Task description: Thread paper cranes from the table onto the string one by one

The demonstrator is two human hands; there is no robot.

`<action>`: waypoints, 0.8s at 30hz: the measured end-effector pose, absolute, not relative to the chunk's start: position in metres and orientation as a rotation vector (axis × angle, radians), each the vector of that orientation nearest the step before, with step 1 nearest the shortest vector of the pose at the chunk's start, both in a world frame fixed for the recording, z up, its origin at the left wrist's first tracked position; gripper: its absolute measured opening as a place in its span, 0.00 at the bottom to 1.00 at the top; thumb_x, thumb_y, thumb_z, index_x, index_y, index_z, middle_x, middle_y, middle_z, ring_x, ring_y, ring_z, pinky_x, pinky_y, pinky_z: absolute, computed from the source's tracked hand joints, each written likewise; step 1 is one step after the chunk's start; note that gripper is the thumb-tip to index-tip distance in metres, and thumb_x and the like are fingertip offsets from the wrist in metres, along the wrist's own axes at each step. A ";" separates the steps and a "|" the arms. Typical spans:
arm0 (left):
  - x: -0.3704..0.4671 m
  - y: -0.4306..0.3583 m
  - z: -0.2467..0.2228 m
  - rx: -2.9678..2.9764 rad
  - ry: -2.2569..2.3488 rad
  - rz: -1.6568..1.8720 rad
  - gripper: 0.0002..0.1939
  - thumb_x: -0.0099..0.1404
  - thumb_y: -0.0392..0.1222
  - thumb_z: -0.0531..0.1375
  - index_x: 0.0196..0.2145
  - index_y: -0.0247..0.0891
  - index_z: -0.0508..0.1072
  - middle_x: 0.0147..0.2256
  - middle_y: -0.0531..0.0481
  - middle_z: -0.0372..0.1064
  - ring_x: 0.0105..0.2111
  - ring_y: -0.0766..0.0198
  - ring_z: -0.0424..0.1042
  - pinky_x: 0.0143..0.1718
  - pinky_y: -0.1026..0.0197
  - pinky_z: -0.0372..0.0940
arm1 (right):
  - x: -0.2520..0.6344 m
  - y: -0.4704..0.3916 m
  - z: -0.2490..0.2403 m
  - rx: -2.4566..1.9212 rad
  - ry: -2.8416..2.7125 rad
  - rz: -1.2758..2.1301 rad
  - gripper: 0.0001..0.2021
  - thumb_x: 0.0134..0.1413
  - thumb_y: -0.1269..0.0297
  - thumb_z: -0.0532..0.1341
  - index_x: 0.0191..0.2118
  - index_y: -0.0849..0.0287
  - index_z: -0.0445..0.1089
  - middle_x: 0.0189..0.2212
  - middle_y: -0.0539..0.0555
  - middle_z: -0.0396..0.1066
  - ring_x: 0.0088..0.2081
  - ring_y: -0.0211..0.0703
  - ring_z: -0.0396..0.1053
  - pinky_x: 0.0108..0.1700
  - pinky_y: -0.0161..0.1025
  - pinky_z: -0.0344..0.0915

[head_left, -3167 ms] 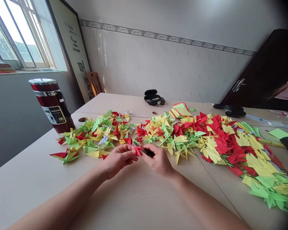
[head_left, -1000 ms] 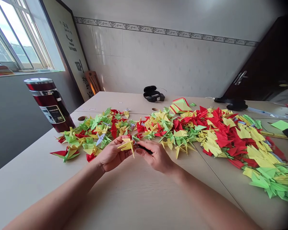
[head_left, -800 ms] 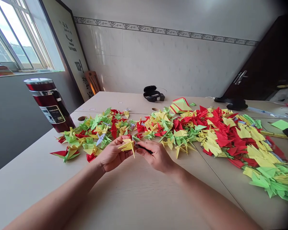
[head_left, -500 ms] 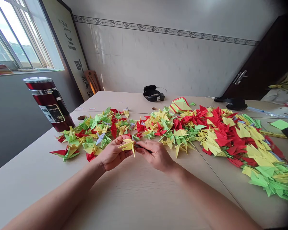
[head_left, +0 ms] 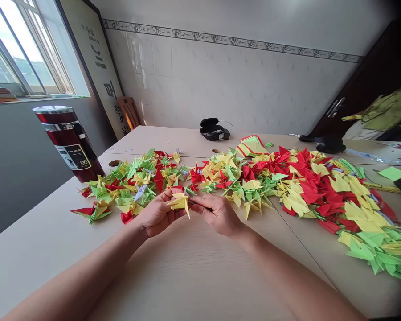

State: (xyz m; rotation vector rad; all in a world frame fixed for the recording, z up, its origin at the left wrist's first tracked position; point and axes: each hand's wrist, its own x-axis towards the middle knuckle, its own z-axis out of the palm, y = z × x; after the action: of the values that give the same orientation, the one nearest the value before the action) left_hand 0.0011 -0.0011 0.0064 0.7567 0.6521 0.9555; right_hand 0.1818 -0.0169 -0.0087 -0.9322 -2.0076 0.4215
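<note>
A yellow folded paper crane is pinched in my left hand, above the near part of the table. My right hand is closed around a slim dark tool, whose tip meets the crane's far side; its kind is mostly hidden by my fingers. Just beyond both hands lies a loose heap of paper cranes in red, yellow, green and a little lilac. To the right, more cranes are packed closely in coloured rows, curving toward the near right edge.
A dark red vacuum flask stands at the left. Behind the cranes are a stack of coloured paper squares and an opened black case. Another person is at the far right, near a green paper sheet.
The other person has come further into view at the far right. My hands and the yellow crane have barely moved.
</note>
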 end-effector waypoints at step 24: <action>0.005 -0.002 0.009 0.650 0.710 1.120 0.14 0.55 0.23 0.59 0.38 0.34 0.68 0.31 0.47 0.72 0.30 0.68 0.72 0.34 0.67 0.69 | 0.177 -0.025 -0.007 -1.071 -1.972 0.130 0.13 0.57 0.65 0.56 0.47 0.56 0.69 0.36 0.55 0.74 0.37 0.43 0.71 0.40 0.38 0.68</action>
State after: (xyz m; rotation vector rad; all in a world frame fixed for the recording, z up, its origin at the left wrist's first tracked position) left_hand 0.0050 -0.0016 0.0094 0.6502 0.7098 1.1201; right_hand 0.1772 -0.0247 -0.0069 -1.0707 -1.9725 0.1303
